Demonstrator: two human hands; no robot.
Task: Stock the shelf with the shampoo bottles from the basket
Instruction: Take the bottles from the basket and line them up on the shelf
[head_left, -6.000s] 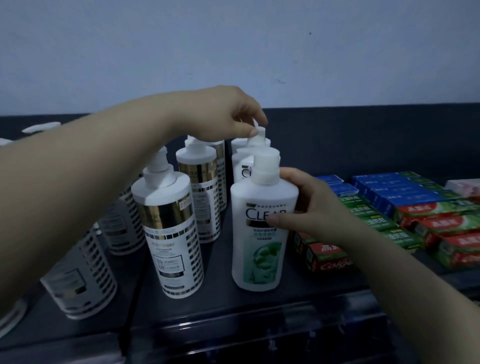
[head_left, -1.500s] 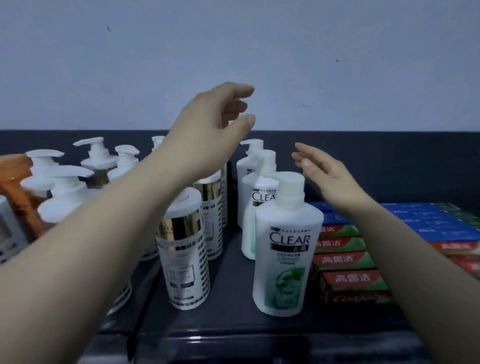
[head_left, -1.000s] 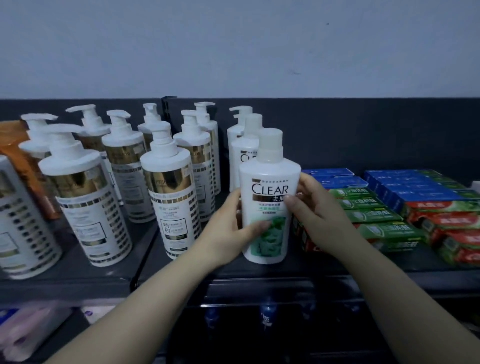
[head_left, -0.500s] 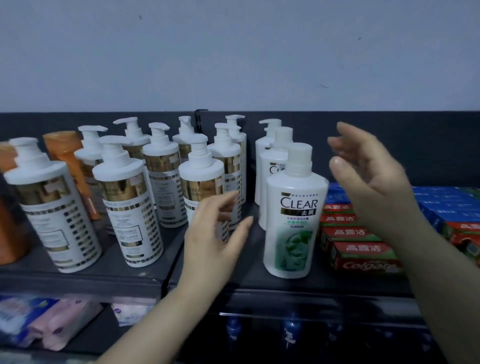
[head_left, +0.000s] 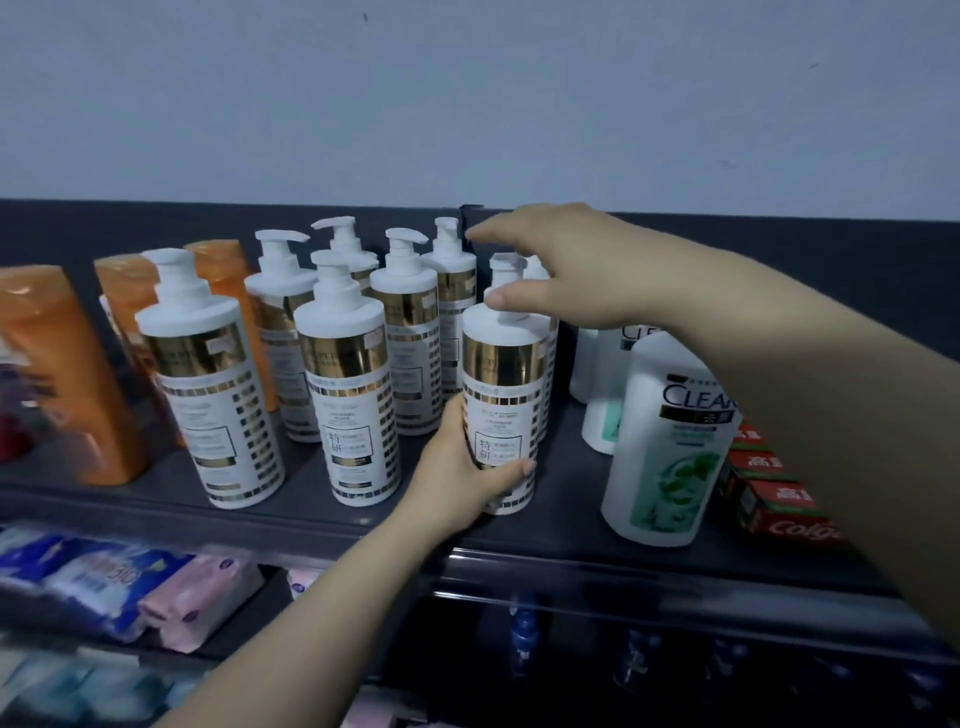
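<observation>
Several white pump bottles with gold bands stand in rows on the dark shelf (head_left: 311, 512). My left hand (head_left: 457, 470) grips the lower body of the front right gold-band bottle (head_left: 501, 384), which stands upright on the shelf. My right hand (head_left: 561, 265) reaches in from the right and rests on that bottle's pump head, thumb against it. A white CLEAR shampoo bottle (head_left: 670, 441) with a green label stands at the front right, more CLEAR bottles (head_left: 602, 379) behind it, partly hidden by my right arm. No basket is in view.
Orange bottles (head_left: 62, 374) stand at the left end of the shelf. Red and green toothpaste boxes (head_left: 774, 493) lie at the right. Soft packs in blue and pink (head_left: 156, 587) fill the lower shelf at left. A grey wall rises behind.
Both hands left the front CLEAR bottle and moved left. My left hand now grips the gold-band bottle and my right hand sits on its pump. The view has shifted left.
</observation>
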